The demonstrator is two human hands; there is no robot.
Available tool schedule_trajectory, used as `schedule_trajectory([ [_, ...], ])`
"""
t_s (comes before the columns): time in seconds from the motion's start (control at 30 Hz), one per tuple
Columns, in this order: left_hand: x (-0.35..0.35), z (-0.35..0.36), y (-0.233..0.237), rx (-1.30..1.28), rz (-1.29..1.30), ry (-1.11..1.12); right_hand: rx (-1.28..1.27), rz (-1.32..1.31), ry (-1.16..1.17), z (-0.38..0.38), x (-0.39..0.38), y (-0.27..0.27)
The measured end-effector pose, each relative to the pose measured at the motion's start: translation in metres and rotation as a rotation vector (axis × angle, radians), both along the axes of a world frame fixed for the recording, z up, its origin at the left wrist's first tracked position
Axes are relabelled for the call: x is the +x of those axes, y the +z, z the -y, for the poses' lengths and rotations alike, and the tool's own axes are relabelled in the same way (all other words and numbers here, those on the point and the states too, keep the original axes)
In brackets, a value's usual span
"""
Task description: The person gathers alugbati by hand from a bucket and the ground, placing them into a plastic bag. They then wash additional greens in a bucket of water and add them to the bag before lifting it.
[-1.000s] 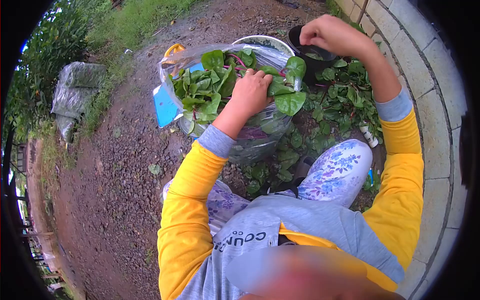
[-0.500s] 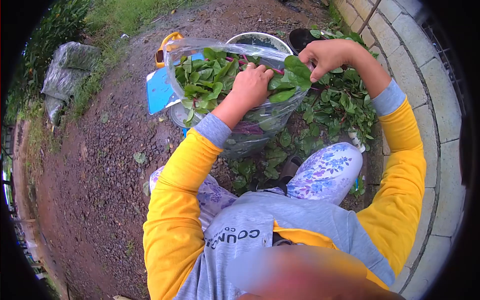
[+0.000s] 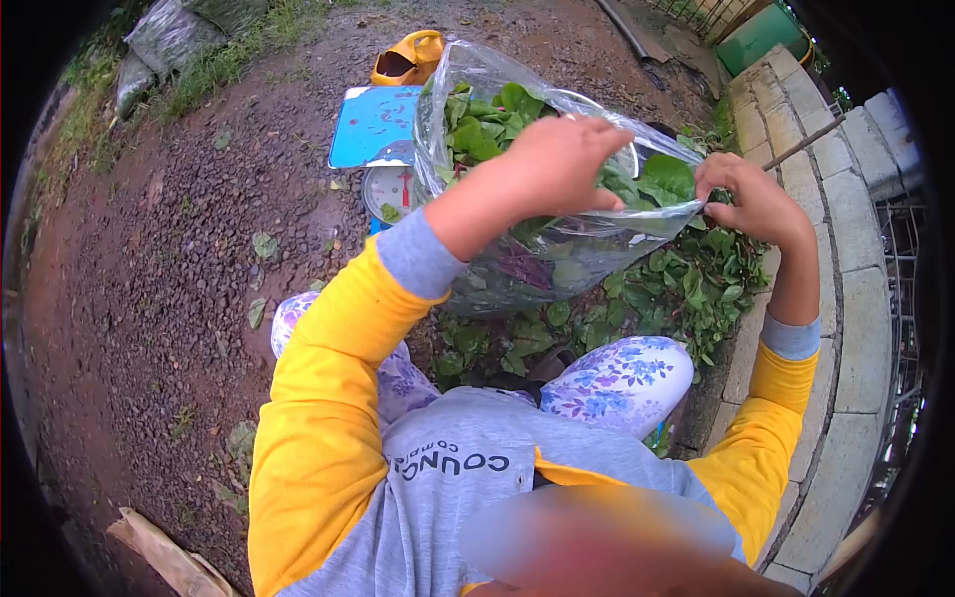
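Two hands work at one clear plastic bag (image 3: 542, 264), centre of the frame, which stands on dark wet gravel ground (image 3: 169, 259) and is packed with broad green leaves (image 3: 482, 124), some purple-red stems showing low through the plastic. Left hand (image 3: 557, 164): upper centre, laid over the bag's mouth, fingers bent and close together, tips turned down toward the leaves; whether they clamp a bunch or only press on it cannot be told, the palm side being hidden. Right hand (image 3: 751, 199): right of centre, thumb and fingers pinched together on the bag's right rim, drawing the plastic taut and the mouth wide. Step in hand, by judgement: packing picked leaves into the bag, which looks close to full. Next move, by judgement, calls for a firm hold on the rim, gentle downward pressure so that the thin plastic does not split or the leaves bruise, and the bag kept upright. Adjoining items: one flat blue square scale platform (image 3: 376, 124) with a white round dial (image 3: 391, 189) beneath it, just beside the bag on its upper left; one yellow plastic can (image 3: 408, 60), top centre; one patch of low green leafy plants (image 3: 691, 289), lower right of the bag, between it and the pale stone kerb blocks (image 3: 856, 298) along the right edge; grey filled sacks (image 3: 169, 35), upper left corner.
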State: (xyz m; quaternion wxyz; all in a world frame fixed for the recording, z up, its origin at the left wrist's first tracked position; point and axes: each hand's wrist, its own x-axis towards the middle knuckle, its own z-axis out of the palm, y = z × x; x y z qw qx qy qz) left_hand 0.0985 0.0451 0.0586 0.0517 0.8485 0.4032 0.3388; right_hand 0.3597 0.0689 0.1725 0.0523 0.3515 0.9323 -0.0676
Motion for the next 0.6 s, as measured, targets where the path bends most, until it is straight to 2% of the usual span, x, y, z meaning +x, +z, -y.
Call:
schedule_trajectory([
  [0.03, -0.021, 0.009, 0.020, 0.069, 0.112, 0.039, 0.008, -0.079, 0.003, -0.002, -0.004, 0.005],
  [0.1, -0.066, 0.004, 0.035, 0.260, 0.066, 0.444, 0.024, -0.234, 0.003, -0.007, -0.021, 0.011],
  [0.17, -0.106, -0.015, 0.024, 0.151, 0.040, 0.671, 0.009, -0.340, 0.148, -0.009, -0.055, 0.001],
  [0.2, -0.113, -0.020, 0.019, -0.015, -0.036, 0.708, -0.033, -0.386, 0.210, -0.008, -0.080, -0.010],
  [0.23, -0.119, -0.024, 0.013, -0.185, -0.110, 0.743, 0.001, -0.386, 0.410, -0.015, -0.103, -0.031],
  [0.27, -0.126, -0.030, 0.003, -0.360, -0.184, 0.774, -0.013, -0.293, 0.420, -0.013, -0.123, -0.050],
  [0.3, -0.133, -0.044, -0.023, -0.301, -0.136, 0.687, -0.032, -0.244, 0.416, -0.016, -0.140, -0.074],
  [0.33, -0.137, -0.055, -0.036, -0.456, 0.061, 0.593, 0.008, -0.217, 0.416, -0.022, -0.152, -0.100],
  [0.37, -0.140, -0.060, -0.044, -0.605, 0.257, 0.492, 0.056, -0.237, 0.425, -0.026, -0.162, -0.118],
  [0.47, -0.145, -0.053, -0.045, -0.637, 0.855, 0.259, 0.063, -0.248, 0.356, -0.054, -0.172, -0.146],
  [0.6, -0.144, -0.049, -0.041, -0.720, 1.003, 0.098, -0.104, -0.304, 0.188, -0.110, -0.156, -0.177],
])
